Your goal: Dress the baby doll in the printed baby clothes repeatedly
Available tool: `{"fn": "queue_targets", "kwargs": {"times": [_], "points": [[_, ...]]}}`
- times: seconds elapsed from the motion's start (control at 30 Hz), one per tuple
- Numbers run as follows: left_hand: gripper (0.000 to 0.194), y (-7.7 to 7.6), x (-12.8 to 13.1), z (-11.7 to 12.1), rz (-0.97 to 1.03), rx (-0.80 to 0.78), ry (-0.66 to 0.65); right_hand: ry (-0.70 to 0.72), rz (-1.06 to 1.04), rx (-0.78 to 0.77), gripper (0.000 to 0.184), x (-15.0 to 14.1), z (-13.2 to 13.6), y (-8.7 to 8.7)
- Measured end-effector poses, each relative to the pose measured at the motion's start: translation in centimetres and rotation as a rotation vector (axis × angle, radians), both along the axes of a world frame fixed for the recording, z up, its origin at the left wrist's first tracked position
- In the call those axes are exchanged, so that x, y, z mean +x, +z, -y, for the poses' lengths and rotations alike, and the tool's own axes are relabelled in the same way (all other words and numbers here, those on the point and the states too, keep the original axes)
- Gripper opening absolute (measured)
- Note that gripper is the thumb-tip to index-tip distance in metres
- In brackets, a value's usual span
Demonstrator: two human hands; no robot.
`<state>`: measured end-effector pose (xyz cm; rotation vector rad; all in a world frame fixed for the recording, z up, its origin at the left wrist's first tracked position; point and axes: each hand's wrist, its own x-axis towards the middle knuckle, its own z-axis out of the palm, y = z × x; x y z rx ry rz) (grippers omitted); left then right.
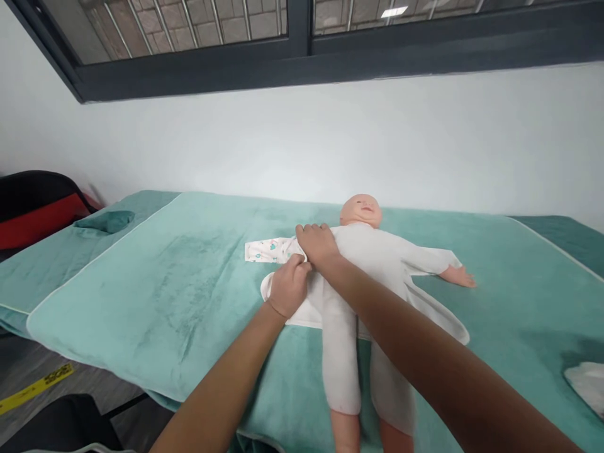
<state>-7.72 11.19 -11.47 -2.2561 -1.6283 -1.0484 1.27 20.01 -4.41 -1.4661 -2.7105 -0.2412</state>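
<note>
A baby doll (361,251) with a white cloth body lies on its back, head toward the wall. Spread beneath it is a white baby garment (436,308), whose patterned sleeve (268,250) extends to the left. My left hand (289,286) is closed on the garment's cloth near that sleeve's inner end. Just above it, my right hand (318,245) has its fingers bent over the sleeve beside the doll's shoulder. The doll's arm on this side is hidden by my hands and the cloth. Its other arm (425,259) lies stretched out to the right.
A teal plush cover (155,283) lies over the bed, against a white wall (302,138) below a dark window frame (189,75). A white cloth item (587,384) is at the right edge. Black chairs (61,421) stand at the left.
</note>
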Motion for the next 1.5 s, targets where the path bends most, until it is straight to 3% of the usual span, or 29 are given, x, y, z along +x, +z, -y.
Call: {"fn": "queue_targets", "kwargs": {"times": [0.17,0.3,0.37,0.47,0.53,0.6,0.7,0.77,0.93,1.07,1.17,1.27,1.5], "points": [[0.025,0.8,2.5,1.2,0.108,-0.035,0.033,0.019,-0.030,-0.031,0.027,0.1,0.0,0.5],[0.022,1.0,2.5,1.7,0.145,-0.064,0.071,0.032,-0.155,-0.008,0.023,3.7,2.0,1.8],[0.025,0.8,2.3,1.7,0.144,-0.069,0.083,-0.087,-0.478,0.071,0.024,7.3,3.3,2.0],[0.029,0.8,2.2,1.6,0.117,-0.101,0.102,-0.498,-0.799,0.216,0.023,13.4,4.8,1.3],[0.030,0.9,2.3,1.4,0.127,-0.147,0.177,-0.692,-0.858,0.178,0.029,16.6,5.3,0.3],[0.030,1.0,2.5,1.2,0.164,-0.222,0.282,-0.734,-0.809,0.050,0.040,18.2,5.6,-0.5],[0.026,1.2,2.5,1.0,0.200,-0.381,0.373,-0.728,-0.804,-0.073,0.046,18.2,5.8,-1.0],[0.024,1.3,2.4,0.8,0.244,-0.433,0.364,-0.738,-0.910,-0.095,0.042,17.7,5.9,-1.1],[0.018,3.1,2.9,-0.9,0.602,-0.244,0.117,-0.666,-1.223,-0.160,0.035,17.5,5.5,-2.0],[0.016,6.0,4.5,-2.6,0.787,-0.298,0.013,-0.511,-1.368,-0.249,0.041,17.4,5.4,-2.9],[0.017,7.6,5.4,-3.1,0.785,-0.315,0.007,-0.364,-1.387,-0.316,0.041,16.9,5.6,-2.8],[0.017,8.5,5.3,-2.8,0.741,-0.326,-0.018,-0.353,-1.351,-0.362,0.040,16.6,5.8,-2.6],[0.009,11.2,6.0,1.2,0.332,-0.465,0.110,-0.349,-1.360,-0.412,0.039,16.6,5.6,-2.9]]}}
